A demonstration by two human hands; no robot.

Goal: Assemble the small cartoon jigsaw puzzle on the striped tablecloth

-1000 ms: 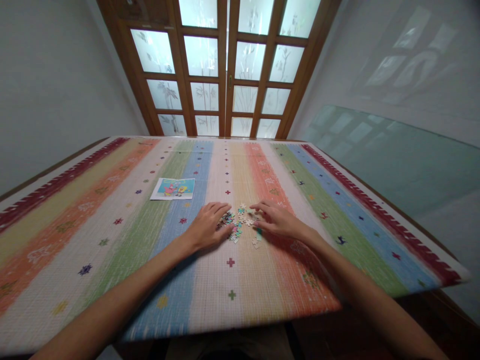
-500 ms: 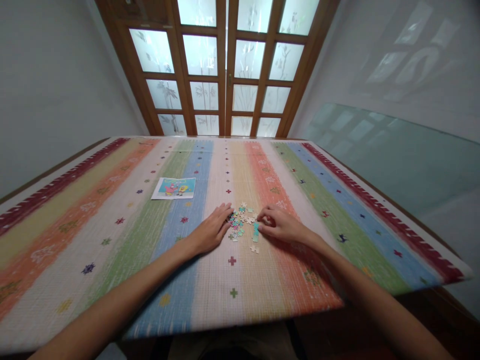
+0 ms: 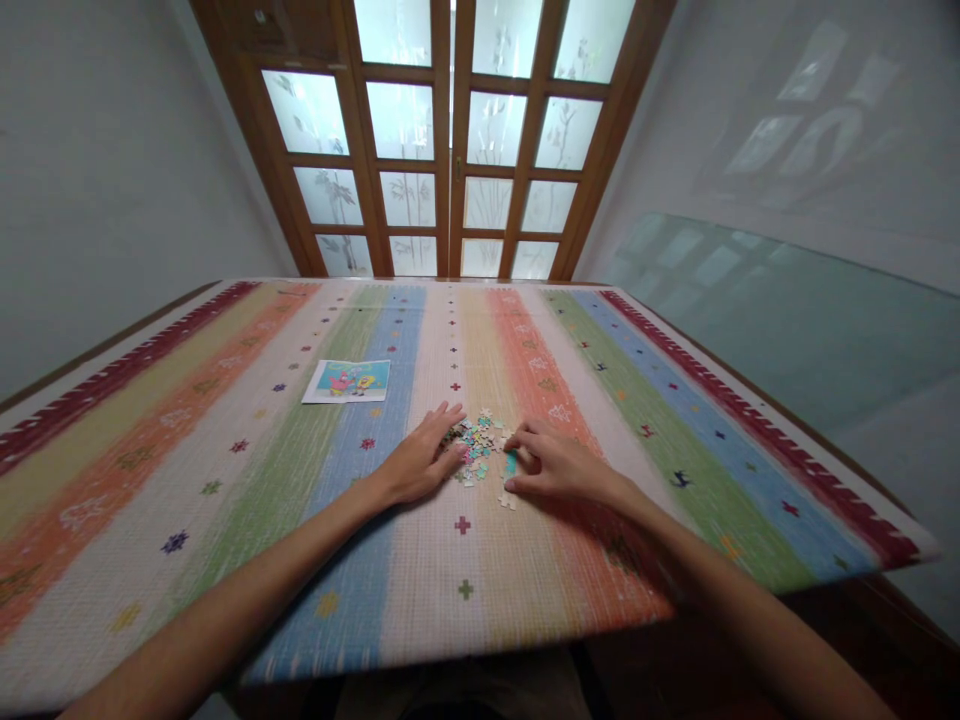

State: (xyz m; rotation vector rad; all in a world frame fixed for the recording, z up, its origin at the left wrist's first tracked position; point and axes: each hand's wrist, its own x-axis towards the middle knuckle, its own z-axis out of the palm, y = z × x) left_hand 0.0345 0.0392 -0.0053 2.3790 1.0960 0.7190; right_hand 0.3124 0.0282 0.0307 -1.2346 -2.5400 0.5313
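A loose heap of small jigsaw puzzle pieces (image 3: 476,440) lies on the striped cloth, some showing teal, pink and yellow print and others a plain beige back. My left hand (image 3: 424,458) rests at the heap's left side, fingers stretched out, fingertips and thumb touching its edge pieces. To the right, my right hand (image 3: 559,462) curls its fingers and thumb around a short teal strip of puzzle pieces (image 3: 511,465), partly hidden by that hand. Just below the right thumb lies a beige-backed puzzle piece (image 3: 507,502).
A small picture sheet (image 3: 346,382) with cartoon figures on teal lies flat, farther back to the left. The striped tablecloth (image 3: 300,560) covers the table. Beyond the far edge stand wooden doors (image 3: 452,150) with frosted panes; a glass sheet (image 3: 750,290) leans along the right wall.
My right thumb has come down toward me, and its fingers now span the teal strip. My left hand has barely shifted. The view has tilted slightly.
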